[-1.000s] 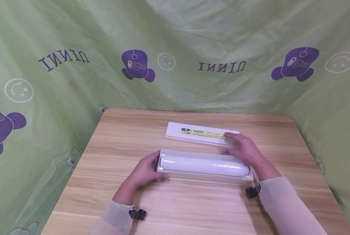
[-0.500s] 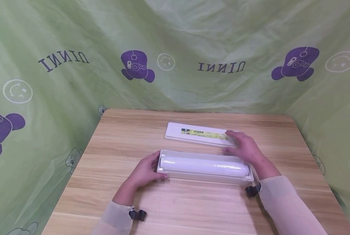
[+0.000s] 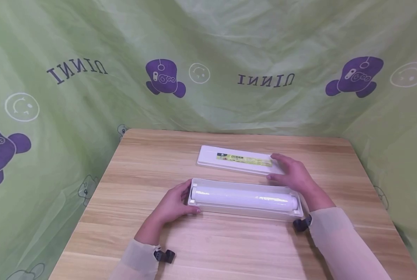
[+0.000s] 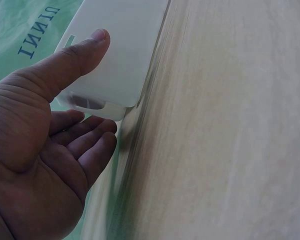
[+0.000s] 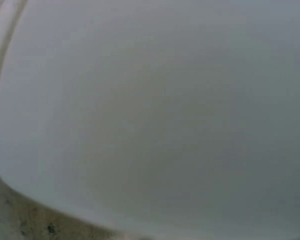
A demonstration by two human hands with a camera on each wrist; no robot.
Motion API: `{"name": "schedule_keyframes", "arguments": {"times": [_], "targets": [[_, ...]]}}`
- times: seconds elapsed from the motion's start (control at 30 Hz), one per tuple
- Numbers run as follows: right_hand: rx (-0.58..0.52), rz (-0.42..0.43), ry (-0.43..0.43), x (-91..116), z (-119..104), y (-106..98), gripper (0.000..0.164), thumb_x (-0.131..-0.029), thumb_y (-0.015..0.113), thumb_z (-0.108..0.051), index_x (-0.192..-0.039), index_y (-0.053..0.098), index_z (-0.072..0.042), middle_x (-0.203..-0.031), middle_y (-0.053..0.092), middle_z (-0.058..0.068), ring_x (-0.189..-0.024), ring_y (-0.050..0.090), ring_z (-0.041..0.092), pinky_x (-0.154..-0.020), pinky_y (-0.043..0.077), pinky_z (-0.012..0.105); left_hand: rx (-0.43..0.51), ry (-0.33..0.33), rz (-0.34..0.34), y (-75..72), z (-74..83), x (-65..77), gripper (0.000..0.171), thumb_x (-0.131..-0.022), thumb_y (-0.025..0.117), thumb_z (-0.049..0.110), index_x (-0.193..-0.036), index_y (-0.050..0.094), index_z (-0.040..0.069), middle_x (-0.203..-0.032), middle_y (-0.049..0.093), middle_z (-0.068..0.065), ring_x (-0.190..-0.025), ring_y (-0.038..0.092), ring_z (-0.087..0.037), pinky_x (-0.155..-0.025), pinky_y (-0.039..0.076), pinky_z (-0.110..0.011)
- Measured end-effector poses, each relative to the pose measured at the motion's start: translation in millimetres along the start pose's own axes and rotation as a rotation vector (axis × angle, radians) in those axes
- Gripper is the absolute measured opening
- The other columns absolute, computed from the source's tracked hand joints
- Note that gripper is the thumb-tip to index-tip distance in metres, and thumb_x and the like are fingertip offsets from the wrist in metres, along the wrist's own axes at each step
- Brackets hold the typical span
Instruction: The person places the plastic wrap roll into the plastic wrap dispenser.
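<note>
On the table (image 3: pixel 229 249) — left hand (image 3: pixel 172 203) touching the white box (image 3: pixel 243 212).

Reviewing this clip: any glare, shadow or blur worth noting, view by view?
Head view: fairly sharp, with white glare streaks on the roll and a soft shadow on the table beside the right sleeve; left wrist view: the left hand looks dim against the paler table; right wrist view: a blurred whitish surface fills most of the frame.
</note>
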State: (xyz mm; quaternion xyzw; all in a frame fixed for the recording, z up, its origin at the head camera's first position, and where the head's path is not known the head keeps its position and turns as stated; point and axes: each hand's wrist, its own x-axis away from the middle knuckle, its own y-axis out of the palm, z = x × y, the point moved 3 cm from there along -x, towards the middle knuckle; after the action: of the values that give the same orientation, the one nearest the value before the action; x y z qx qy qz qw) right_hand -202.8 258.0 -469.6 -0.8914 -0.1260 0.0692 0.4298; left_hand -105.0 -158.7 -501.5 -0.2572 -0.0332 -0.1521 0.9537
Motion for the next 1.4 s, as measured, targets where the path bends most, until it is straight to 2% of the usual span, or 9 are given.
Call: {"name": "schedule_keyframes", "arguments": {"times": [0.43,0.63,0.77,0.9,1.03,1.13,1.4], "targets": [[0.021,-0.047,0.025,-5.7,1.8,-0.9,0.094,-0.072,0.085,-0.047,-0.148,0.044,-0.013,-0.152,0.039,0.016,-0.138,0.033,0.045,-0.113,0.026,0.062,-0.019,0.002,-0.001,-0.1,3.6,0.1,0.113,-0.062,0.094,0.036,-0.153,0.033,0.009,-0.154,0.038,-0.007,-0.135,0.044,-0.021,-0.11,0.038,-0.03],[0.035,-0.058,0.052,-7.1,4.3,-0.8,0.1,-0.072,0.085,-0.048,-0.152,0.037,-0.012,-0.157,0.03,0.017,-0.141,0.024,0.046,-0.113,0.021,0.065,-0.019,-0.02,0.002,-0.1,3.4,0.3,0.113,-0.061,0.095,0.035,-0.154,0.033,0.011,-0.153,0.038,-0.004,-0.135,0.043,-0.017,-0.109,0.038,-0.027],[0.031,-0.087,0.087,-8.4,7.5,0.3,0.106,-0.073,0.084,-0.049,-0.155,0.028,-0.01,-0.159,0.021,0.021,-0.143,0.017,0.048,-0.112,0.017,0.068,-0.013,-0.013,0.004,-0.3,3.8,0.9,0.114,-0.061,0.095,0.034,-0.154,0.033,0.01,-0.154,0.038,-0.006,-0.134,0.044,-0.021,-0.109,0.038,-0.029],[-0.017,-0.115,0.161,-8.9,12.2,2.0,0.111,-0.074,0.084,-0.046,-0.158,0.019,-0.013,-0.16,0.015,0.022,-0.143,0.016,0.049,-0.113,0.018,0.066,-0.01,0.005,0.007,-0.4,3.9,1.6,0.114,-0.062,0.094,0.035,-0.154,0.032,0.008,-0.154,0.037,-0.01,-0.134,0.045,-0.024,-0.109,0.039,-0.033],[-0.082,-0.138,0.257,-8.8,17.1,3.5,0.112,-0.075,0.085,-0.04,-0.159,0.014,-0.021,-0.159,0.018,0.023,-0.142,0.019,0.049,-0.113,0.02,0.066,-0.016,0.002,0.006,0.2,2.2,1.3,0.114,-0.062,0.094,0.035,-0.154,0.032,0.009,-0.154,0.038,-0.008,-0.134,0.044,-0.022,-0.109,0.038,-0.03],[-0.099,-0.148,0.298,-9.6,18.5,3.6,0.111,-0.075,0.085,-0.036,-0.159,0.014,-0.024,-0.158,0.021,0.025,-0.141,0.019,0.049,-0.112,0.02,0.067,-0.019,-0.008,0.005,0.7,0.4,0.6,0.114,-0.062,0.094,0.036,-0.154,0.033,0.01,-0.154,0.038,-0.006,-0.135,0.044,-0.019,-0.109,0.038,-0.028],[-0.088,-0.162,0.315,-11.5,15.5,1.5,0.107,-0.074,0.086,-0.027,-0.158,0.021,-0.014,-0.156,0.026,0.026,-0.141,0.022,0.049,-0.113,0.021,0.065,-0.022,-0.013,0.008,1.0,1.1,-0.1,0.113,-0.061,0.094,0.036,-0.153,0.034,0.011,-0.154,0.038,-0.004,-0.135,0.042,-0.018,-0.109,0.037,-0.027]]}}
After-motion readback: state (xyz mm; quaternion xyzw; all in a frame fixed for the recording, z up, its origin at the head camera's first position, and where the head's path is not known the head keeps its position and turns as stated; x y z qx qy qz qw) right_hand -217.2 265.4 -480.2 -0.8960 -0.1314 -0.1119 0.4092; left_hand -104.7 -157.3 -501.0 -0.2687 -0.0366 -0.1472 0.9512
